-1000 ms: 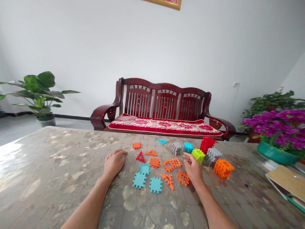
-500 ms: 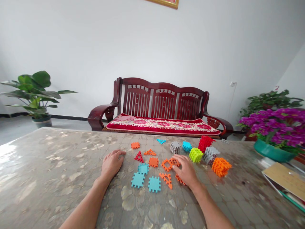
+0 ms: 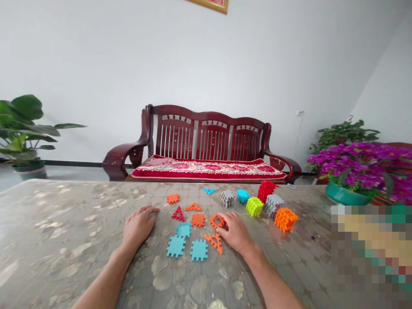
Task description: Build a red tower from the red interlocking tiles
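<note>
My left hand (image 3: 138, 227) rests palm down on the table with its fingers stretched forward, left of the loose pieces and holding nothing. My right hand (image 3: 235, 231) has thumb and fingers bent around the right edge of an orange square frame piece (image 3: 217, 221) with notched edges. The palm hides whatever lies under it. Nearby are a notched orange triangle (image 3: 214, 242), a solid orange square tile (image 3: 198, 220), teal square tiles (image 3: 199, 249), a small red triangle (image 3: 177, 213) and another orange triangle (image 3: 193, 207).
Stacks of tiles stand at the right: grey (image 3: 227, 198), blue (image 3: 243, 196), lime green (image 3: 255, 206), red (image 3: 267, 191) and orange (image 3: 286, 219). A teal pot of purple flowers (image 3: 347, 193) is at the table's right edge. A wooden bench (image 3: 212, 137) stands behind.
The view has turned slightly right, so everything sits further left. My right hand now covers the orange pieces that showed beside and below its fingers. My left hand stays on the table.
</note>
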Available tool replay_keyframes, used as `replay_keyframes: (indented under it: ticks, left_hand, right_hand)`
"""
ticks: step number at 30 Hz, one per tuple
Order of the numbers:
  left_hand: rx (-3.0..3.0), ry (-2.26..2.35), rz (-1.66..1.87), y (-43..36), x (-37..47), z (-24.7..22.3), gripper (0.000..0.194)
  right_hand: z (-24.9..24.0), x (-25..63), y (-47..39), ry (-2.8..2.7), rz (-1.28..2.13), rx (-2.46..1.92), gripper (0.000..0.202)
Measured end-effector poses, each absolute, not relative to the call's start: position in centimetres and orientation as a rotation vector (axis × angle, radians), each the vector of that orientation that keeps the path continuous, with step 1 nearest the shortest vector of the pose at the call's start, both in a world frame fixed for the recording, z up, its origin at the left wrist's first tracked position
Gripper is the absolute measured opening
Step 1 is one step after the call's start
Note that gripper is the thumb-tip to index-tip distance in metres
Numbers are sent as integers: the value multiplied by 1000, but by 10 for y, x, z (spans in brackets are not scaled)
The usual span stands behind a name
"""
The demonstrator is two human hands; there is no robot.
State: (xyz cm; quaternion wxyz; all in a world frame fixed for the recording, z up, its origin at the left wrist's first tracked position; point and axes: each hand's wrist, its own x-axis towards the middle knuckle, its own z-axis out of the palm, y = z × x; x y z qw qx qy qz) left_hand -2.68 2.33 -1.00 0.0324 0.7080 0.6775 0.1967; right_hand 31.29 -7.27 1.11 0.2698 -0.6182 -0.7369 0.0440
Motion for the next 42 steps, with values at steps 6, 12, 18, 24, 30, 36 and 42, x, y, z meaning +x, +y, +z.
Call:
replay_keyframes:
  ticks: [6,12,18,24,30,36,42]
  left_hand:
    - [2194,2080,606,24,-28,-10,40]
    - [2186,2080,598,24,-28,-10,40]
    - [2196,2086,616,25,-28,-12,40]
    - [2202,2065,632,27,-30,-15,40]
    - [2217,2043,639,32,-34,-19,40]
    - [2243,2036,627,35,-37,-22,41]
    - [2227,2065,596,35,-37,-22,41]
  right_hand:
    - [1,323,-70,-1774,-37,-1691,50]
    - [-7,349,-62,-1511,-226,-1626,52]
    - [-3,366,-58,-1330,-270,-1589,57]
    - [20,390,-80,-1294,-288,-1667,60]
    - [30,439,-131,-1145,-548,-1922,62]
    - [30,466,-148,-1055,-656,-2064,64]
    - [33,474,-151,-1036,-651,-2131,65]
